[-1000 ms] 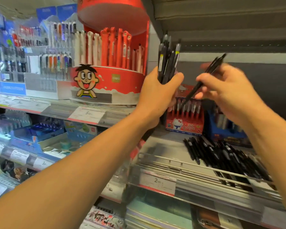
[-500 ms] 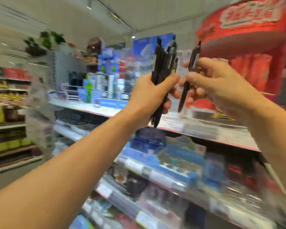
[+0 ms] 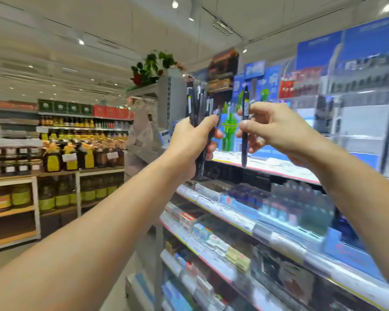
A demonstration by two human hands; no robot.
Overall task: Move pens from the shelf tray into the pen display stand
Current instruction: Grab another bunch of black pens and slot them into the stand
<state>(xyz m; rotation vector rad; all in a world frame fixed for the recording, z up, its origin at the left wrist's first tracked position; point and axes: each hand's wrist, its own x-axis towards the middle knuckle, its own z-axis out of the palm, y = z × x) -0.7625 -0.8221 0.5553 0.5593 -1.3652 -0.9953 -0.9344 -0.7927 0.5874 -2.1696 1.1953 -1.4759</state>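
My left hand [image 3: 190, 140] grips a bundle of several black pens [image 3: 198, 104], held upright at chest height in front of the shelving. Just to its right, my right hand [image 3: 272, 129] pinches a single black pen [image 3: 245, 126] between thumb and fingers, also upright, tip pointing down. The two hands are a short gap apart. The shelf tray and the red pen display stand are out of view.
Stationery shelves [image 3: 256, 212] with price labels run along the right, blurred. A grey shelf end panel [image 3: 164, 104] with a plant [image 3: 153, 66] on top stands behind my hands. Across the aisle at left, shelves hold bottles [image 3: 72, 153].
My view has swung left, away from the red stand and the pen tray, toward the aisle. Both hands kept their pens; the single pen turned from slanted to upright.
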